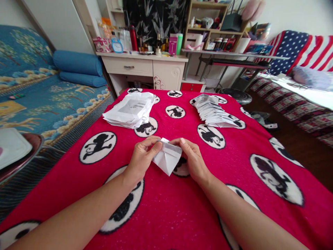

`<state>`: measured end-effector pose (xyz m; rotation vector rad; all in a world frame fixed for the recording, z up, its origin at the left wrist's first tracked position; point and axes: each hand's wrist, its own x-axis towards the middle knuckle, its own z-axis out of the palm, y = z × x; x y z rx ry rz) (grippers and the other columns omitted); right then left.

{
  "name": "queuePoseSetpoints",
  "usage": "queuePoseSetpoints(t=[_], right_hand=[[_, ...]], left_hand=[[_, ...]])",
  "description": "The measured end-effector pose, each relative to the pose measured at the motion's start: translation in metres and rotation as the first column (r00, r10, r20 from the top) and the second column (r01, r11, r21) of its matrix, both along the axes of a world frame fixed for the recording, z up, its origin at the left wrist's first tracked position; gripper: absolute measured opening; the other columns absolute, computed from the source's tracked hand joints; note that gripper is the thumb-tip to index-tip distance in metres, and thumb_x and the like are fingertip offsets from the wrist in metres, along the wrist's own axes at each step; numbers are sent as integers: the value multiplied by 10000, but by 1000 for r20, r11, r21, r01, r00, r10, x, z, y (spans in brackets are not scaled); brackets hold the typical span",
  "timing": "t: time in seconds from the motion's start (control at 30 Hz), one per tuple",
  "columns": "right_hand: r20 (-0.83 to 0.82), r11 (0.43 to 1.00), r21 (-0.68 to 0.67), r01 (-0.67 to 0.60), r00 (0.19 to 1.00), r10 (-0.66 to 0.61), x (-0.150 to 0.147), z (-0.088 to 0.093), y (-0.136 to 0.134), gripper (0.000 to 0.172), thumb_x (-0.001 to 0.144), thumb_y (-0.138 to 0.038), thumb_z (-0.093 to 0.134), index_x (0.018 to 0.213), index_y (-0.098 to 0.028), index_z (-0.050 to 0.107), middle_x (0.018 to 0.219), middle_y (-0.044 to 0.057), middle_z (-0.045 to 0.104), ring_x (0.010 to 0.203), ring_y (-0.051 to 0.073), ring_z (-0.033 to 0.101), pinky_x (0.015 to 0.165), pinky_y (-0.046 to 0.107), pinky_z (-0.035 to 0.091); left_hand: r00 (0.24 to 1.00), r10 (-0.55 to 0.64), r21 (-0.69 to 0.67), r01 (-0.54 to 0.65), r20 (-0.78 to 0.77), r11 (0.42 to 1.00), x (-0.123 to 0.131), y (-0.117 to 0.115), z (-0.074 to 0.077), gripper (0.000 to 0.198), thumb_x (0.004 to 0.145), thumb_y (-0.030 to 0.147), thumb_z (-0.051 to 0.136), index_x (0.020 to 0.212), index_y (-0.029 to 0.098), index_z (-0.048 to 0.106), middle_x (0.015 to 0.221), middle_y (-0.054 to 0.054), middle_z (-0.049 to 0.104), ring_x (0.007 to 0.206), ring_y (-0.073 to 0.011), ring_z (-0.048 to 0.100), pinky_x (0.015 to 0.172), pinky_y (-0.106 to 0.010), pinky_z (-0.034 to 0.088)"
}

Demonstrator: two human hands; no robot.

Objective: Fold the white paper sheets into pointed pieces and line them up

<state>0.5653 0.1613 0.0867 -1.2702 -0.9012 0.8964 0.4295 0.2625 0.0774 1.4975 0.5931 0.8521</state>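
Note:
Between my two hands, a small piece of folded white paper (168, 160) is held just above the red cloth, a pointed corner turned toward me. My left hand (142, 156) pinches its left upper edge between thumb and fingers. On the opposite side, my right hand (194, 156) grips the right upper edge the same way. Creases and a folded-over grey printed strip show on the paper's face. Beyond my left hand lies a stack of loose printed sheets (130, 109). A fanned row of folded papers (214, 111) rests beyond my right hand.
The red cloth (171, 215) with black-and-white monkey ovals covers the surface before me. A blue patterned sofa (33, 97) stands at the left, with a round stool (33, 142) near it. Behind are a cream dresser (135, 67) and a desk (221, 53); a bed (299, 97) is at right.

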Motion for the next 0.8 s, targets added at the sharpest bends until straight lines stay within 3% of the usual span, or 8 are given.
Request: queuePoseSetpoints(t=[0.17, 0.27, 0.37, 0.43, 0.5, 0.67, 0.8], right_hand=[[-8, 998, -55, 30, 999, -31, 0, -2, 2, 397, 863, -522, 545, 797, -158, 687, 595, 4, 567, 505, 106, 476, 469, 225, 358], [43, 993, -103, 53, 998, -49, 2, -4, 3, 370, 861, -492, 559, 803, -151, 691, 567, -7, 550, 485, 104, 463, 456, 225, 341], [237, 994, -60, 92, 969, -76, 6, -5, 4, 389, 896, -482, 510, 811, -161, 712, 748, 45, 637, 652, 147, 573, 564, 254, 433], [435, 991, 34, 129, 891, -131, 9, -5, 5, 322, 873, -454, 569, 804, -181, 726, 953, 76, 654, 878, 191, 605, 740, 302, 474], [566, 987, 105, 124, 809, -162, 11, -5, 5, 210, 808, -402, 676, 820, -199, 728, 1024, 77, 641, 980, 212, 586, 846, 338, 457], [606, 997, 56, 59, 792, -81, 11, -11, 7, 136, 767, -302, 728, 838, -192, 690, 809, 35, 652, 758, 164, 592, 682, 275, 458], [639, 999, 19, 45, 768, -47, 9, -14, 8, 82, 781, -265, 699, 797, -187, 681, 763, 25, 658, 723, 154, 590, 641, 251, 438]], left_hand=[[998, 69, 293, -61, -16, 954, 0, 5, 4, 151, 801, 315, 680, 775, 168, 700, 1114, -77, 616, 1073, -190, 570, 911, -292, 459], [994, 81, 411, -44, -74, 911, -1, 5, 8, 94, 804, 252, 676, 778, 166, 701, 996, -60, 657, 975, -166, 606, 906, -281, 457], [982, 56, 414, 25, -181, 910, -1, 4, 7, 81, 796, 238, 679, 821, 165, 701, 833, -35, 691, 793, -148, 631, 769, -251, 486], [972, 50, 405, 48, -229, 913, -1, 5, 6, 105, 788, 250, 686, 845, 165, 708, 817, -38, 709, 765, -154, 639, 732, -247, 489], [968, 50, 405, 56, -247, 913, -1, 5, 4, 106, 775, 238, 693, 847, 164, 715, 823, -45, 718, 757, -158, 645, 714, -244, 490], [956, 75, 415, 51, -282, 909, 1, 5, 3, 101, 699, 154, 716, 799, 162, 707, 768, -27, 718, 676, -140, 625, 644, -225, 478], [951, 82, 412, 51, -298, 910, 2, 4, 2, 65, 676, 128, 708, 727, 150, 674, 688, -6, 685, 598, -110, 576, 579, -201, 440]])
